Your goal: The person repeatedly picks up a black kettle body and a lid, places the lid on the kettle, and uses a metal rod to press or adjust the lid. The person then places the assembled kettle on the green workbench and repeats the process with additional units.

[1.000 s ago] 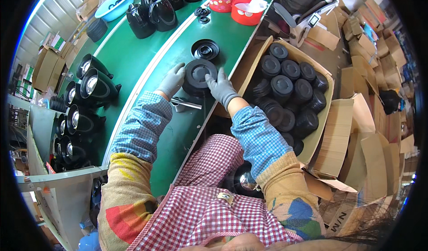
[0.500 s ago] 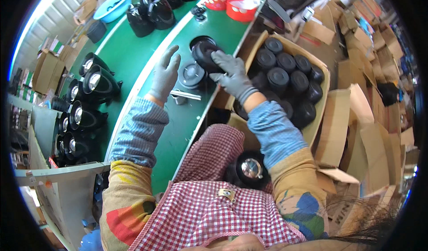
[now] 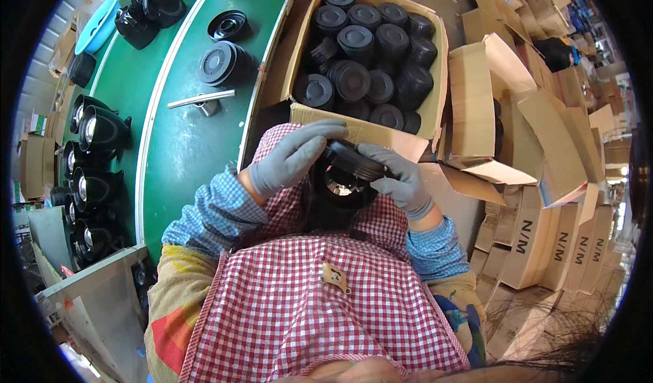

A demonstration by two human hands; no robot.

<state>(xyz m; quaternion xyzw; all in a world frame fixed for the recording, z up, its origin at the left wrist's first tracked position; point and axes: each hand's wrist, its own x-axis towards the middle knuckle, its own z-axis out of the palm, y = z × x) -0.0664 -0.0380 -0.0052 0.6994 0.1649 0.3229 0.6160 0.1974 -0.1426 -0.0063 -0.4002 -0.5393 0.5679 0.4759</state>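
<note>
Both my hands, in grey gloves, are together over my lap at a black, ribbed round cap [image 3: 355, 161]. Flat, straight fingers of my left hand [image 3: 294, 157] press against the cap's left side. Closed on its right edge, my right hand [image 3: 403, 180] has the thumb underneath. The cap is tilted over the mouth of a black housing [image 3: 329, 209], which rests between my thighs. A shiny silver inside [image 3: 341, 183] shows below the cap. Left of my knees, the green bench bears a metal T-shaped tool [image 3: 202, 101], stacked black caps [image 3: 223, 64] and a black ring-shaped piece [image 3: 229, 25].
An open cardboard box [image 3: 439, 77] full of black caps stands ahead, right of the green bench [image 3: 180, 155]. Several black housings [image 3: 95, 189] line the bench's left side. A blue basin [image 3: 99, 26] is at far left. Opened cartons [image 3: 476, 104] crowd the right.
My hands have come back from the bench to my lap, bringing a black cap to the housing there. The view has shifted, with the cap-filled box now straight ahead.
</note>
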